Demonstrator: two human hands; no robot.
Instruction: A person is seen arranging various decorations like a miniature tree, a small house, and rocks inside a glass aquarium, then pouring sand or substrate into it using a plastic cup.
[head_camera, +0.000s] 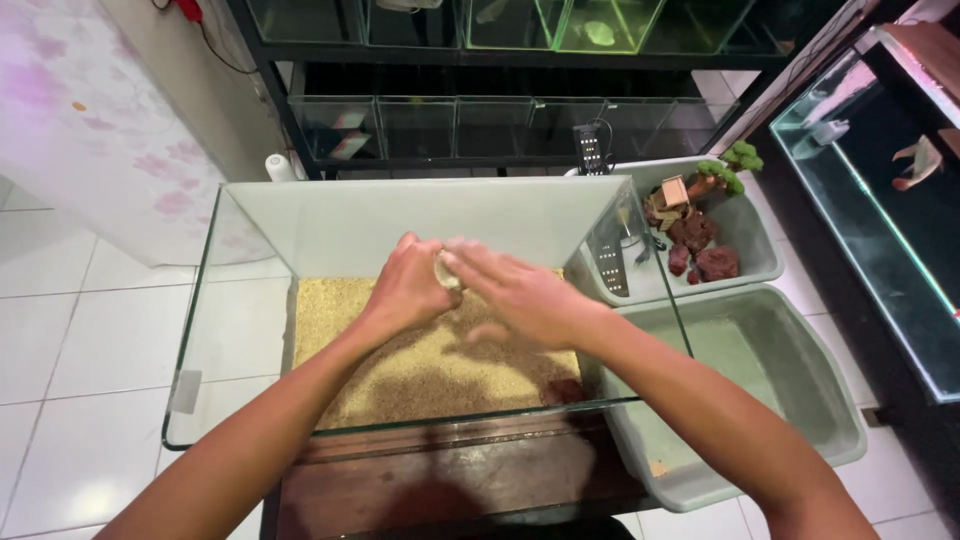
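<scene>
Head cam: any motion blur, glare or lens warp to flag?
Head view: right hand smeared at the fingertips by motion blur, left hand sharper; pale object between them indistinct; soft reflections on the glass tank walls; hands cast shadows on the gravel; wide-angle bending at edges.

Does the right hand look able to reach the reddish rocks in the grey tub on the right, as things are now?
Probably yes. The reddish rocks lie uncovered in the open grey tub, beside the glass tank. The right hand would need to lift over the tank's wall first.
</scene>
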